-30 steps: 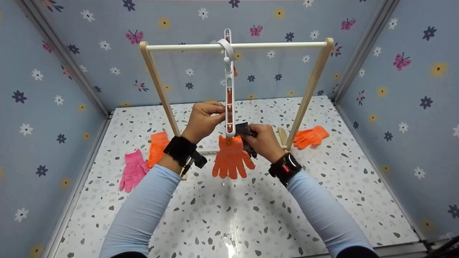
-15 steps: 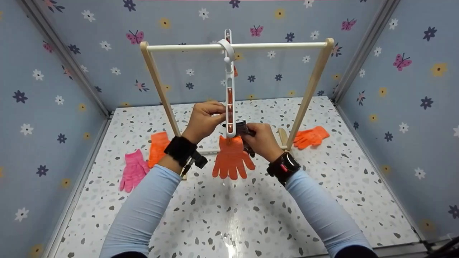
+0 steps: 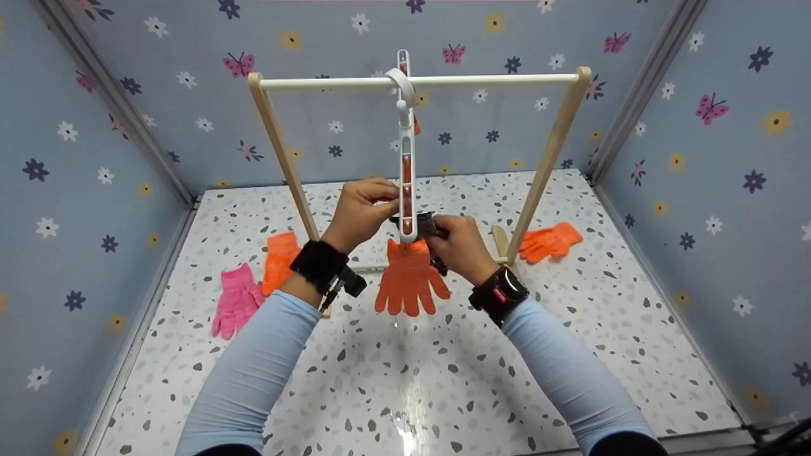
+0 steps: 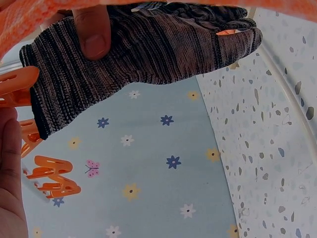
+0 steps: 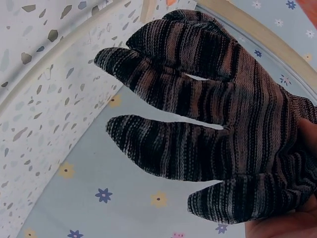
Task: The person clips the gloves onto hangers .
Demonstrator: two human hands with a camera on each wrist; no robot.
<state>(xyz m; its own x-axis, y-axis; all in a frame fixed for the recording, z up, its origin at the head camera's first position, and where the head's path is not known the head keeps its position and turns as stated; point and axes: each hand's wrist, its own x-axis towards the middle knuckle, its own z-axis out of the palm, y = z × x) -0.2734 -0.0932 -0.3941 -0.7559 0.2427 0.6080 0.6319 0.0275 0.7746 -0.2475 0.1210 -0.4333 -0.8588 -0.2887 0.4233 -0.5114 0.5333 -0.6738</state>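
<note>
A white clip hanger (image 3: 407, 177) hangs by its hook from the rack's bar. My left hand (image 3: 360, 212) is at its left side, pinching an orange clip (image 4: 20, 82). My right hand (image 3: 466, 247) grips a dark striped knit glove (image 4: 143, 49) near its cuff, thumb on the fabric. The cuff edge meets the orange clip in the left wrist view; whether it lies between the clip's jaws I cannot tell. The striped glove's fingers spread out in the right wrist view. An orange glove (image 3: 410, 278) hangs from the hanger's near end, partly hiding the striped one in the head view.
A wooden rack (image 3: 551, 158) with a white bar (image 3: 494, 80) stands around the hanger. On the speckled table (image 3: 380, 380) lie a pink glove (image 3: 234, 301) and an orange glove (image 3: 279, 259) at left, another orange glove (image 3: 550, 242) at right. Patterned walls enclose it.
My right hand has shifted slightly left with the striped glove, so its cuff now reaches behind the hanger. My left hand stays in place.
</note>
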